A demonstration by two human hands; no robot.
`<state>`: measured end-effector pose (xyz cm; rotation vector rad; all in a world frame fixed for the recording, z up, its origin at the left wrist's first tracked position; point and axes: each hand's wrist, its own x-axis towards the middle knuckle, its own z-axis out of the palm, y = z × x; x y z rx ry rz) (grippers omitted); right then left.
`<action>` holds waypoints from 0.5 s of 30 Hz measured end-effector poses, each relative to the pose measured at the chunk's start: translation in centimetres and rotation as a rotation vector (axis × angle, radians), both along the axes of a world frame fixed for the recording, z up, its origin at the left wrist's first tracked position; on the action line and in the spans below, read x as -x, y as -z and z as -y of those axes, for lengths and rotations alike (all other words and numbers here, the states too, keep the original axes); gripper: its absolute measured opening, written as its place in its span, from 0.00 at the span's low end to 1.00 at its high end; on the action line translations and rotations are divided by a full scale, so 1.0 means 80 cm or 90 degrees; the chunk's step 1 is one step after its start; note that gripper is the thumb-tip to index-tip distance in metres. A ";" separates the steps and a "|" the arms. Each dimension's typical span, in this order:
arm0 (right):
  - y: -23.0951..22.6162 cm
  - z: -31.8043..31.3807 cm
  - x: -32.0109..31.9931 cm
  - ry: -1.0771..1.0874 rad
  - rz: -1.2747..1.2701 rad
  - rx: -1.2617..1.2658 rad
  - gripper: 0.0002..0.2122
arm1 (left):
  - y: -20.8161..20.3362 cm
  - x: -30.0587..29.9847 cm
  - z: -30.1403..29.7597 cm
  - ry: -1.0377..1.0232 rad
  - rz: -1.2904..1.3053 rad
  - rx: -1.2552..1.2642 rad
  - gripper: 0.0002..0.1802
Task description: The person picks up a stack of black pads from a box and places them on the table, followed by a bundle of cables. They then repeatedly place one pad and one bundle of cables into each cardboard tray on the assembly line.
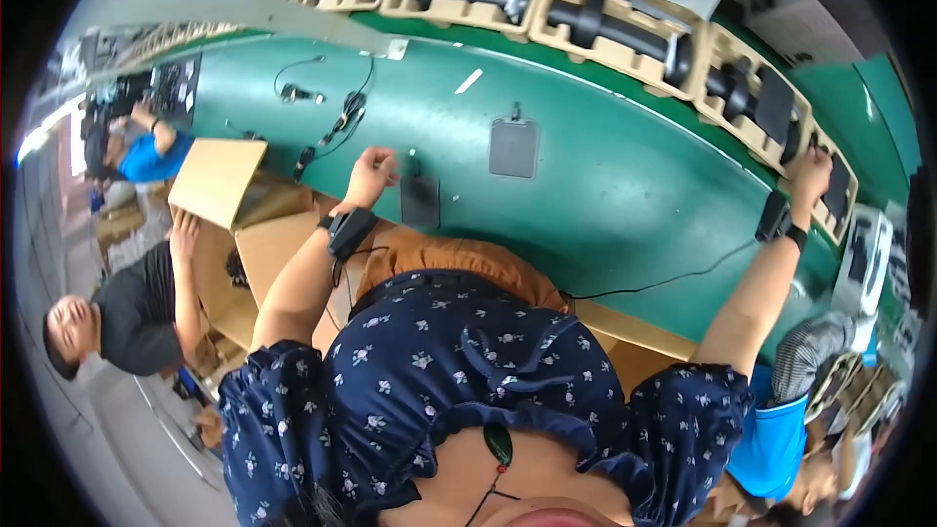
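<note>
Over the green bench, my left hand (375,176) is raised with its fingers curled, and I see nothing in them. Just right of it lies a dark flat rectangular pad (421,202), its top end blurred. A similar grey pad (514,148) with a short tab lies farther right. My right hand (810,176) reaches to the far right, its fingers closed at the edge of a tan moulded tray (847,219). A dark flat piece (835,187) sits in that tray beside my fingers; what they pinch is hidden. Each wrist wears a strapped black device.
Tan trays (467,15) with black tube-like parts line the bench's far side. Black cables (346,117) lie on the left of the green bench (625,205). An open cardboard box (268,246) stands at left, beside a person in black (142,307). Others in blue work farther off.
</note>
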<state>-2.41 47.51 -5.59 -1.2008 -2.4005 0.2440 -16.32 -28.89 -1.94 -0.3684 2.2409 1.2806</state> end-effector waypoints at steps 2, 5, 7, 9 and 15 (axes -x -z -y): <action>-0.007 -0.008 -0.015 -0.002 0.089 -0.027 0.14 | -0.003 0.008 0.004 0.028 -0.052 0.114 0.08; -0.110 0.130 0.059 0.018 0.242 -0.078 0.10 | 0.015 0.019 0.050 0.200 -0.421 0.356 0.09; -0.078 0.058 0.023 -0.009 0.315 -0.119 0.11 | 0.023 0.045 0.058 0.202 -0.405 0.415 0.11; -0.051 -0.001 -0.007 -0.008 0.422 -0.109 0.14 | 0.031 0.069 0.060 0.235 -0.399 0.533 0.19; -0.079 0.217 0.055 -0.138 0.095 -0.259 0.11 | 0.073 0.122 0.117 0.206 -0.301 0.652 0.32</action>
